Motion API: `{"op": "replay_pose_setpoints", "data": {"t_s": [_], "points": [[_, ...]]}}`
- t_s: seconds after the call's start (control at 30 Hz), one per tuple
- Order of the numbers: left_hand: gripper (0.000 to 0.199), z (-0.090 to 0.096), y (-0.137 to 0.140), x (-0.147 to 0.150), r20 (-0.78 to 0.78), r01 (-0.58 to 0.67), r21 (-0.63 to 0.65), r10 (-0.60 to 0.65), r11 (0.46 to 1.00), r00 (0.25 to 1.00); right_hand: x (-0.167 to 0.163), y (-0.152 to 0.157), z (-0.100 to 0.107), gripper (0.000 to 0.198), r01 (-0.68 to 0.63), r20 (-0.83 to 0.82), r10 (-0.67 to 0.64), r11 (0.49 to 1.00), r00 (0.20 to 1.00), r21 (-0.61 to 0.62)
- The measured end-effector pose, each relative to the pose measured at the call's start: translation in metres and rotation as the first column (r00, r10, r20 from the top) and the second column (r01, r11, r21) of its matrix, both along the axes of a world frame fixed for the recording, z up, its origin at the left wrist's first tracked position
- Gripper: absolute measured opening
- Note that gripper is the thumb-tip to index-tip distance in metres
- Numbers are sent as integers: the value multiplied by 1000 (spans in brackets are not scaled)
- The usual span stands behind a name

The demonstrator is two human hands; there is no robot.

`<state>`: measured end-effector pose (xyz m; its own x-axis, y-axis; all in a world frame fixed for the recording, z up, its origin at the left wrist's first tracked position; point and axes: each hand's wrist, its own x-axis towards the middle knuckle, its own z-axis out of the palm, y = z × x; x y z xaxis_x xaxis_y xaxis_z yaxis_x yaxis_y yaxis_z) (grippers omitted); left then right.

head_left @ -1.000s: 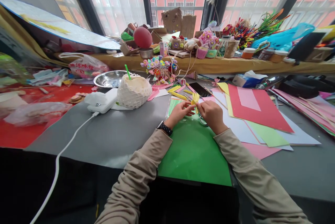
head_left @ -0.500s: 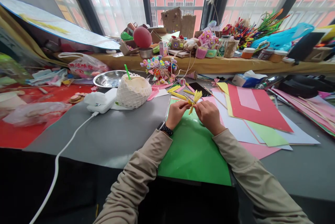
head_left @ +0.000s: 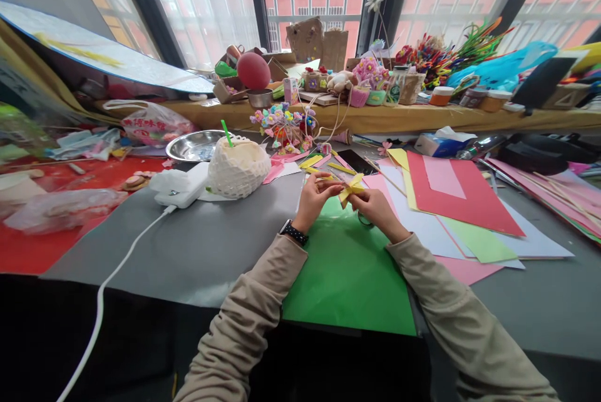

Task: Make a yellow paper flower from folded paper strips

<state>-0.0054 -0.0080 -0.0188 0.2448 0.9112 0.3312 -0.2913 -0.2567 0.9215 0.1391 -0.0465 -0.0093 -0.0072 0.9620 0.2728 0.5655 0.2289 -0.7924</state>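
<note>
Above the green sheet (head_left: 347, 283), a yellow paper flower (head_left: 353, 185) with pointed petals is held between both hands. My left hand (head_left: 315, 200), with a dark watch strap at the wrist, pinches it from the left. The fingertips of my right hand (head_left: 378, 209) are closed on its right side. Under the right hand a small dark ring-shaped thing (head_left: 364, 220) shows, mostly hidden; I cannot tell what it is. Just beyond the hands lie yellow paper strips (head_left: 342, 168) and a black phone (head_left: 359, 162).
At left stand a netted coconut (head_left: 239, 167) with a green straw, a metal bowl (head_left: 195, 144) and a white corded box (head_left: 184, 188). Coloured paper sheets (head_left: 469, 192) spread at right. Behind is a bunch of small flowers (head_left: 286, 126) and a crowded ledge (head_left: 206, 115).
The yellow flower has tipped over, its petals now spread more towards me. My left fingers have lifted and loosened a little. A dark ring-shaped thing has come into view under the right hand.
</note>
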Motion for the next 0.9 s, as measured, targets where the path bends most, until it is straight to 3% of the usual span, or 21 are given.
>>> {"op": "replay_pose_setpoints", "data": {"t_s": [0.13,0.27,0.5,0.63,0.73,0.8,0.83,0.9], "points": [[26,-1,-3,2,-103,49,125,-36,991,994,-1,2,-2,33,-44,-365,-8,990,931,-135],[27,0,-9,2,-201,33,214,11,976,979,-3,1,-2,36,-145,-504,31,971,863,-188],[37,-1,-12,4,-259,47,232,15,972,966,-6,-1,0,35,-164,-578,-9,955,816,-247],[28,-3,-10,4,-256,3,229,57,973,965,-2,0,1,31,-299,-629,54,909,775,-290],[22,-2,-8,2,-286,-69,247,141,966,948,5,-2,4,33,-398,-567,142,845,812,-357],[21,-1,-6,0,-307,-129,255,207,958,929,9,-3,8,35,-417,-483,210,830,850,-371],[21,-1,-6,-1,-317,-161,270,246,949,916,11,-4,10,36,-404,-443,226,839,868,-363],[20,0,-5,-3,-341,-222,350,345,910,875,14,-5,12,38,-286,-362,168,909,917,-302]]}}
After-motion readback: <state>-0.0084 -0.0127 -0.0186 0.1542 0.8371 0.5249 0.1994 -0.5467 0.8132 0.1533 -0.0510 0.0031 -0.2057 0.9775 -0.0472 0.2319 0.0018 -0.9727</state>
